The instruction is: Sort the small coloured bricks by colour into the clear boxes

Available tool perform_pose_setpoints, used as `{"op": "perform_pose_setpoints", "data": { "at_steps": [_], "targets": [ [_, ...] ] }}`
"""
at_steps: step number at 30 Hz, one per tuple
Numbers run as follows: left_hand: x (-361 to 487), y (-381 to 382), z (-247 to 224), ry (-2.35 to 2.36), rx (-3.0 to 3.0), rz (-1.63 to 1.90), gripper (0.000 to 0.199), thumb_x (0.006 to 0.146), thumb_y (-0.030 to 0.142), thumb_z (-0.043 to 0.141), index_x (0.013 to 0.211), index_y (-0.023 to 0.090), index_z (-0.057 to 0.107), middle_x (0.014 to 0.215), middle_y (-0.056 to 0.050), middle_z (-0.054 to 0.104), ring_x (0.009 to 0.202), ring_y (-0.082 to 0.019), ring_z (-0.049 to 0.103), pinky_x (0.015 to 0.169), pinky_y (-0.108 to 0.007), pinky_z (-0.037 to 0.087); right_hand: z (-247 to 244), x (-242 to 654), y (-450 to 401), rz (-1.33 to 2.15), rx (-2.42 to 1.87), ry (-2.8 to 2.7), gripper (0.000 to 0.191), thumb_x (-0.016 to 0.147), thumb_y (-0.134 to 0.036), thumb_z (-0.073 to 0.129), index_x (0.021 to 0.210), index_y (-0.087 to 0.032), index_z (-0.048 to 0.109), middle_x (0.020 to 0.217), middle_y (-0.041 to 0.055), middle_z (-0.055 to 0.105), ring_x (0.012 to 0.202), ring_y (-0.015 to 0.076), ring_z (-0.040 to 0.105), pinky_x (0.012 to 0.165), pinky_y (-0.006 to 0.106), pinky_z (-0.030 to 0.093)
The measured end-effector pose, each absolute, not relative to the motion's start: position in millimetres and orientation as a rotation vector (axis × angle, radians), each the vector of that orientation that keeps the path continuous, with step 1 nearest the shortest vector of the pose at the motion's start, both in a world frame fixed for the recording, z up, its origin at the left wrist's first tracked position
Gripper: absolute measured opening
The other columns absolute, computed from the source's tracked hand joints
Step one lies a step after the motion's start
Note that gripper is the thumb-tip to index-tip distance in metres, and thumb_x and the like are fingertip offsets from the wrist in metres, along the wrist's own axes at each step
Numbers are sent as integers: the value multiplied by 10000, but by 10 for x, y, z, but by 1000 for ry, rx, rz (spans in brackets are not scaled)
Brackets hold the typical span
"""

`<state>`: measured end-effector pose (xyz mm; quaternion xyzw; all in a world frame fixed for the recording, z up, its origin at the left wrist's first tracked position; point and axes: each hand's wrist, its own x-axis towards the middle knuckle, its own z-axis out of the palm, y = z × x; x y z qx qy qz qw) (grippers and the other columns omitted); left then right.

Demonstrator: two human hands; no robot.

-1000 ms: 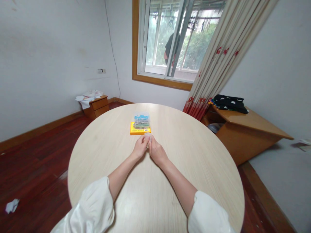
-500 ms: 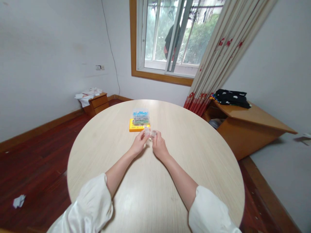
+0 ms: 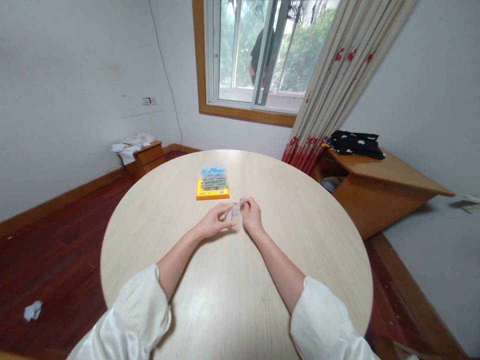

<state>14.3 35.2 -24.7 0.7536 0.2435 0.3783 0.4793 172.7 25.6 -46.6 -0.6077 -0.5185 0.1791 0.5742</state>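
A small clear plastic box (image 3: 233, 214) is between my hands just above the middle of the round table. My left hand (image 3: 214, 220) grips it from the left, thumb below and fingers along its upper side. My right hand (image 3: 252, 216) pinches a thin clear flap at the box's upper right with thumb and forefinger; whether the flap is joined to the box I cannot tell. Beyond my left hand lies a yellow box (image 3: 212, 196), with a clear case (image 3: 214, 176) with blue print on top of it.
The round pale wood table (image 3: 300, 215) fills the middle. A tilted wooden cabinet (image 3: 393, 185) with folded dark cloth (image 3: 356, 144) stands at right, beside a long curtain (image 3: 326, 85). A low drawer unit (image 3: 150, 156) holds papers at left. Crumpled paper (image 3: 33, 311) lies on the floor.
My left hand has turned and spread wider around the clear box, which now shows more upright. My right hand has shifted slightly right. The whole view has tilted a little.
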Motion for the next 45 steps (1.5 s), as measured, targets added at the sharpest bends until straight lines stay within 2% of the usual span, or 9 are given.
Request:
{"op": "perform_pose_setpoints", "data": {
  "at_steps": [4,13,20,26,30,33,36,40,45],
  "targets": [
    [94,348,-207,573,2024,774,582,673,303,720,1232,269,561,1159,-75,523,1143,-222,468,1065,-411,291,-457,1786,274,537,-1316,-1210,225,686,-202,399,771,-175,606,785,39,649,742,172,577,721,295,451],
    [69,350,-190,583,2125,581,643,688,351,706,1292,299,492,1142,-60,419,1166,-215,385,1100,-419,205,-449,1828,280,691,-1193,-1207,203,603,-237,489,702,-166,651,723,19,653,675,158,566,629,266,440],
    [111,338,-172,536,1749,821,493,605,301,779,1080,239,667,1117,-78,530,1109,-242,467,1050,-421,279,-416,1826,271,739,-1128,-1129,236,654,-331,569,791,-169,672,827,44,686,774,170,607,715,298,476],
    [70,343,-60,425,972,1070,453,639,353,765,1052,212,647,1107,-75,608,996,-202,566,901,-331,435,-359,1753,247,821,-1086,-1000,388,641,-369,644,967,-158,642,905,75,681,824,174,619,748,317,487],
    [39,381,-11,382,650,1135,326,760,328,665,1056,200,613,1047,-69,636,932,-189,614,807,-327,504,-285,1700,174,649,-1137,-1084,413,683,-341,616,1052,-158,588,820,42,632,777,156,589,635,267,472],
    [49,401,1,390,523,1156,279,818,307,601,1067,181,590,1022,-76,648,924,-187,629,797,-322,520,-245,1653,86,353,-1185,-1170,310,761,-312,555,1032,-162,563,698,-13,541,645,122,522,593,251,439],
    [76,401,-9,381,495,1177,287,835,274,581,1099,161,576,1022,-86,654,950,-182,629,837,-304,509,-232,1575,-3,136,-1172,-1411,261,817,-304,528,1045,-181,561,641,-39,483,585,113,475,607,253,425],
    [104,368,-44,375,595,1153,385,807,228,611,1185,186,549,1039,-74,661,939,-162,626,858,-286,487,-240,1452,-65,-41,-1136,-1742,320,870,-339,504,1140,-178,561,639,-13,534,590,135,481,620,268,410],
    [101,309,-48,402,654,1061,523,776,192,641,1273,249,486,1101,-67,637,977,-150,611,932,-294,433,-233,1476,-39,-252,-1179,-1831,216,902,-307,464,914,-175,635,706,38,623,672,159,510,670,296,369]
  ]
}}
